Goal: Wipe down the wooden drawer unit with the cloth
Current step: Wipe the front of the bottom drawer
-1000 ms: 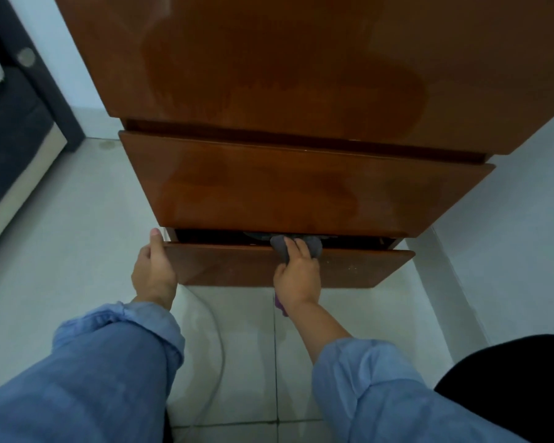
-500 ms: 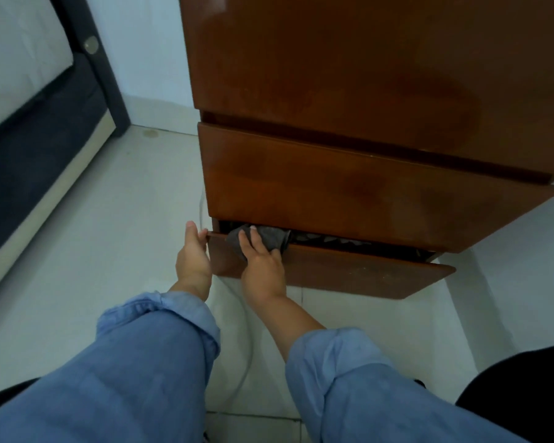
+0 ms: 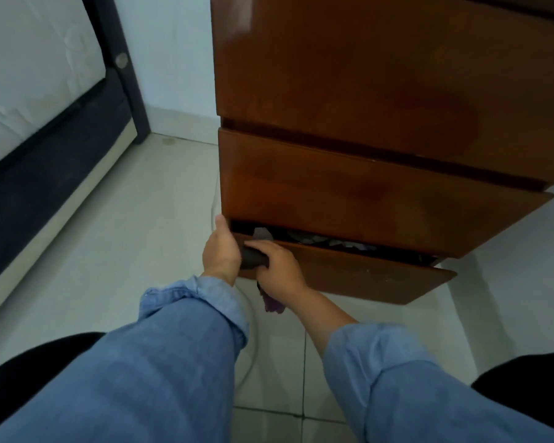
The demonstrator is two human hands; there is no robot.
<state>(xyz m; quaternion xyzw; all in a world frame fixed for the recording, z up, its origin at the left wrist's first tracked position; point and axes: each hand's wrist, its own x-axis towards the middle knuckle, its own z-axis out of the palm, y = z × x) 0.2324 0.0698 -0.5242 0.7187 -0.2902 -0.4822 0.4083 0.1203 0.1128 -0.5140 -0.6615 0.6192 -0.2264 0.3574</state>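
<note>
we press the cloth (image 3: 253,259) with our right hand (image 3: 277,266), fingers curled around it, on the bottom drawer's (image 3: 349,273) left top edge at six o'clock; our left hand (image 3: 219,251) steadies the corner, fingers hidden. best to drag it slowly along the lip. we count three drawer fronts, one cloth.

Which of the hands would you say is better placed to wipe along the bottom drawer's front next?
Right: the right hand already holds the cloth against the bottom drawer, while the left hand steadies its corner.
</note>
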